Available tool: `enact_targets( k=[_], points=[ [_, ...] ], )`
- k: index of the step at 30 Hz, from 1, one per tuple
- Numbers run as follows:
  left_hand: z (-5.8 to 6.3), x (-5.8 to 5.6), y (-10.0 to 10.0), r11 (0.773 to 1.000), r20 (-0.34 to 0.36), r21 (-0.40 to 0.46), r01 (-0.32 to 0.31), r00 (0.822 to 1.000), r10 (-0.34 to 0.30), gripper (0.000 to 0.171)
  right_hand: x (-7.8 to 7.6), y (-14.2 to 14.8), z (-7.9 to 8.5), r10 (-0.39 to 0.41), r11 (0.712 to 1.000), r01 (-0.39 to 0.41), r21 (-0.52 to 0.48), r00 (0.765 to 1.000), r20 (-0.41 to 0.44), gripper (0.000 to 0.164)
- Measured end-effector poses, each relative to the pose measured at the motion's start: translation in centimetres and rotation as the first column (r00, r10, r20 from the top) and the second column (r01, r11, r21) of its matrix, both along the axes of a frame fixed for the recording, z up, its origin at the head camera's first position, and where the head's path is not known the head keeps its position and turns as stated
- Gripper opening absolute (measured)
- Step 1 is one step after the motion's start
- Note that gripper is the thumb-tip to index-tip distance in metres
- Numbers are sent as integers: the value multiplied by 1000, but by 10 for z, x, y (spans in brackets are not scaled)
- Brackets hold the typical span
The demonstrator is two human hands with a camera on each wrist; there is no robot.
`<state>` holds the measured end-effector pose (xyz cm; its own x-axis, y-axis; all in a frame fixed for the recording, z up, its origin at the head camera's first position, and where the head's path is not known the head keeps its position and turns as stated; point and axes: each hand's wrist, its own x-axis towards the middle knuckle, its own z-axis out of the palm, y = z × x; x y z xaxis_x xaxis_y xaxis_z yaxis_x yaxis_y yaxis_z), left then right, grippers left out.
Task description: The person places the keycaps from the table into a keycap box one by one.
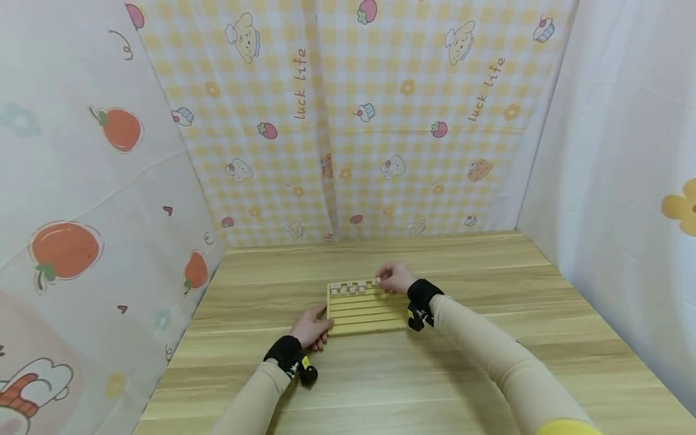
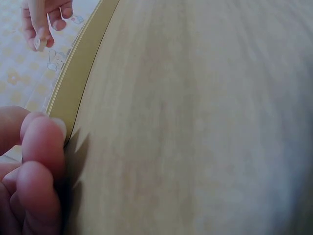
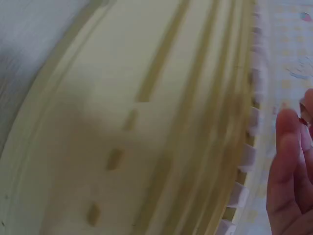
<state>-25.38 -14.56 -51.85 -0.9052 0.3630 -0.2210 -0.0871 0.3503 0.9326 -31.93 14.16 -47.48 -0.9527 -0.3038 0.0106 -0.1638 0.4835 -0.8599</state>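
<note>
Foreground: beige sleeves (image 1: 492, 350). Centred on the surface (image 1: 375, 386), the yellow tray (image 1: 370, 312): I hold its left side in the left hand (image 1: 311, 328); the right hand (image 1: 399, 278) pinches a small block (image 2: 40, 44) at far right. Placing, I judge; alignment called for next.

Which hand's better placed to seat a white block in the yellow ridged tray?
Probably the right hand: it pinches a small white block near the far edge of the yellow ridged tray; the left hand holds its left side.
</note>
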Motion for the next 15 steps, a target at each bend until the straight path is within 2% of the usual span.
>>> enact_targets(
  k=[2, 4, 8, 10, 15],
  points=[
    [0, 1, 0, 1000, -4, 1, 2, 1000, -2, 70, -1, -3, -6, 52, 996, -46, 74, 995, -82, 16],
    [0, 1, 1, 1000, 8, 7, -1, 1000, 0, 70, -2, -6, -13, 140, 981, -117, 154, 979, -147, 13],
    [2, 2, 2, 1000, 20, 9, -7, 1000, 7, 70, -2, -11, -22, 296, 933, -242, 266, 937, -186, 6],
    [2, 2, 2, 1000, 11, 3, -9, 1000, 9, 70, -2, -13, -23, 326, 921, -268, 282, 928, -182, 4],
    [3, 3, 0, 1000, -1, -4, -8, 1000, 8, 69, -5, -17, -27, 341, 915, -284, 288, 924, -173, 3]
  ],
)
